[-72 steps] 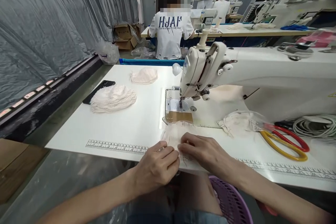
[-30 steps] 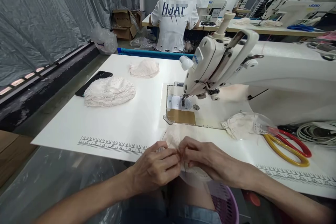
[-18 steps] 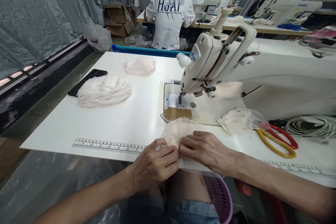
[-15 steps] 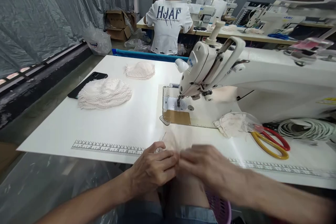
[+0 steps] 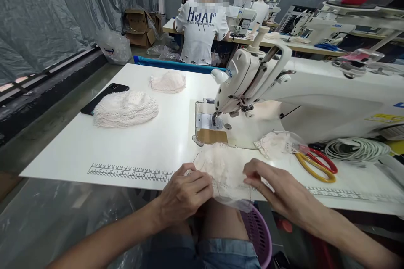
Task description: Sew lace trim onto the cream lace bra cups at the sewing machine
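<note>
A pale pink lace piece (image 5: 222, 168) lies at the near edge of the white sewing table (image 5: 151, 143), partly hanging over it. My left hand (image 5: 184, 195) pinches its left edge with curled fingers. My right hand (image 5: 277, 193) grips the right edge, fingers bent on the lace. The piece is stretched flat between both hands, just in front of the white sewing machine (image 5: 252, 80) and its needle plate (image 5: 210, 124).
A stack of lace pieces (image 5: 126, 109) and a black phone (image 5: 104, 97) lie at the left, one more lace piece (image 5: 168, 83) farther back. A clear cup (image 5: 279, 143) and red-yellow scissors (image 5: 317, 166) sit at the right. A purple basket (image 5: 257, 233) is below. A person in white sits ahead.
My right hand has slid to the right along the lace, away from my left hand, spreading the piece wider. The left hand has stayed put at the table edge.
</note>
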Tool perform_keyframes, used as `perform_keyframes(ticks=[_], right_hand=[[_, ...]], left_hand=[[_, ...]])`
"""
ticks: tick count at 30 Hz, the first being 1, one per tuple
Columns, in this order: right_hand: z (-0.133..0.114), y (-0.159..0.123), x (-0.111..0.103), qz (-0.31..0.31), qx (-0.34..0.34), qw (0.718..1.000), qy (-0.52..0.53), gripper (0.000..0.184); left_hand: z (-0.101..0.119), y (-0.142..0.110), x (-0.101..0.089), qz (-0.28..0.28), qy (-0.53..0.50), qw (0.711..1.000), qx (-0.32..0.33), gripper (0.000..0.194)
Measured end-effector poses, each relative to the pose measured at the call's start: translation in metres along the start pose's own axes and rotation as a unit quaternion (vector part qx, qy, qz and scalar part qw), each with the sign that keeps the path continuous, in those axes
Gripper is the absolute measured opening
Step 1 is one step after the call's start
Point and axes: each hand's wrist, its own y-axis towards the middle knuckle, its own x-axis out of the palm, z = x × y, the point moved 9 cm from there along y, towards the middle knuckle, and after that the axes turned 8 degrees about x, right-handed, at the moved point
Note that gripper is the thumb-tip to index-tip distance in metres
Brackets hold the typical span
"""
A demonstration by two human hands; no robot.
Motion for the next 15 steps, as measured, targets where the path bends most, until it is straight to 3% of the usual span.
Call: perform_keyframes(ticks=[4, 6, 10, 15], right_hand=[[-0.037, -0.021, 0.021, -0.006, -0.048, 0.997, 0.065, 0.008], [-0.045, -0.025, 0.025, 0.036, -0.058, 0.996, 0.056, 0.008], [-0.040, -0.021, 0.032, 0.114, -0.044, 0.992, 0.023, 0.007], [-0.019, -0.005, 0.038, 0.146, 0.001, 0.989, 0.023, 0.012]], left_hand=[[-0.013, 0.002, 0.002, -0.004, -0.047, 0.995, -0.094, 0.021], [-0.019, 0.003, 0.003, -0.010, -0.068, 0.989, -0.132, 0.025], [-0.025, 0.006, 0.005, -0.020, -0.093, 0.980, -0.172, 0.029], [-0.027, 0.009, 0.006, -0.026, -0.116, 0.976, -0.185, 0.023]])
